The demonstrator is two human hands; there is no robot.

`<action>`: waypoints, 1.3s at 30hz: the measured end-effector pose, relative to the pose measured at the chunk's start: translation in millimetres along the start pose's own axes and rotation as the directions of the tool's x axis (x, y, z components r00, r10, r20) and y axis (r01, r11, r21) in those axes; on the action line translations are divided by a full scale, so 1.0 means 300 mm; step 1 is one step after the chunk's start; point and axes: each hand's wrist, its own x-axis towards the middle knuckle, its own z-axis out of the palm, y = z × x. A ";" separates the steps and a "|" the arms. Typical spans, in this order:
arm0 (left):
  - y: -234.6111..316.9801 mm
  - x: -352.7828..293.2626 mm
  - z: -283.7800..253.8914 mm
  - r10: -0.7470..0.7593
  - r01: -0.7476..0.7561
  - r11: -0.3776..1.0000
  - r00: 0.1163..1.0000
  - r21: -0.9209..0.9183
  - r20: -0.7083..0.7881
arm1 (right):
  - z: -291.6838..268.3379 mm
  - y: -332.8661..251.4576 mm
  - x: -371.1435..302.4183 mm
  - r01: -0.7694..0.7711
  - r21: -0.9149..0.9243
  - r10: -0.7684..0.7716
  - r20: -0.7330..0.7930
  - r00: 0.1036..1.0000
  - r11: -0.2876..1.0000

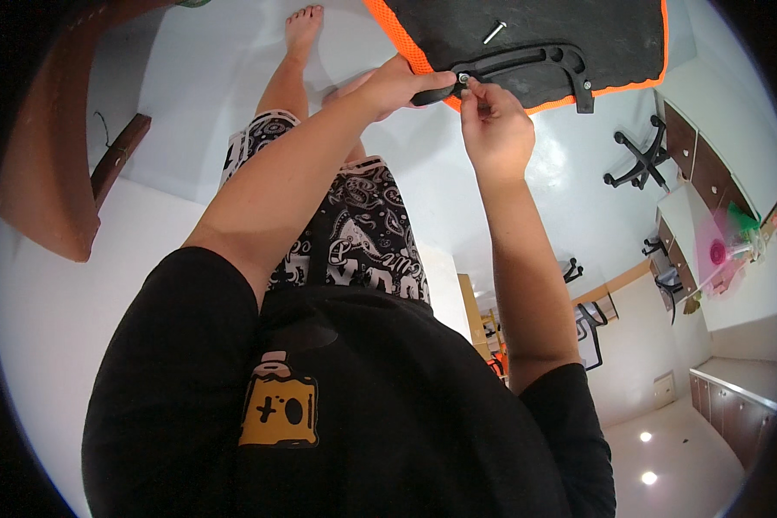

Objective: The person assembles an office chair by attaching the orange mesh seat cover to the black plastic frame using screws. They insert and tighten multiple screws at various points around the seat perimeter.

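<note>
Left hand [394,89] clamped on the near end of a curved black bracket [527,56], thumb laid along it! Right hand [502,128] has thumb and fingertips drawn in at a silver fastener [464,78] on that same end; whether they grip it, I cannot tell. The bracket lies across an orange-edged black panel [596,34], a loose bolt [495,33] resting just beyond. Further out, a bare foot [303,33] on the left, a black chair base [639,161] on the right!
</note>
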 end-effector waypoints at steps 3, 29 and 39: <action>-0.017 0.005 -0.007 -0.013 0.014 0.996 1.000 -0.093 0.015 | 0.018 -0.010 -0.007 -0.122 0.140 0.127 -0.024 0.992 0.983; -0.027 -0.121 0.157 -0.141 0.083 0.265 0.989 -0.961 0.047 | 0.052 -0.025 -0.024 -0.310 0.441 0.341 0.008 0.940 0.843; -0.061 -0.096 0.147 -0.213 0.036 0.287 0.977 -0.957 -0.026 | 0.039 -0.024 -0.036 -0.329 0.420 0.348 0.034 0.937 0.846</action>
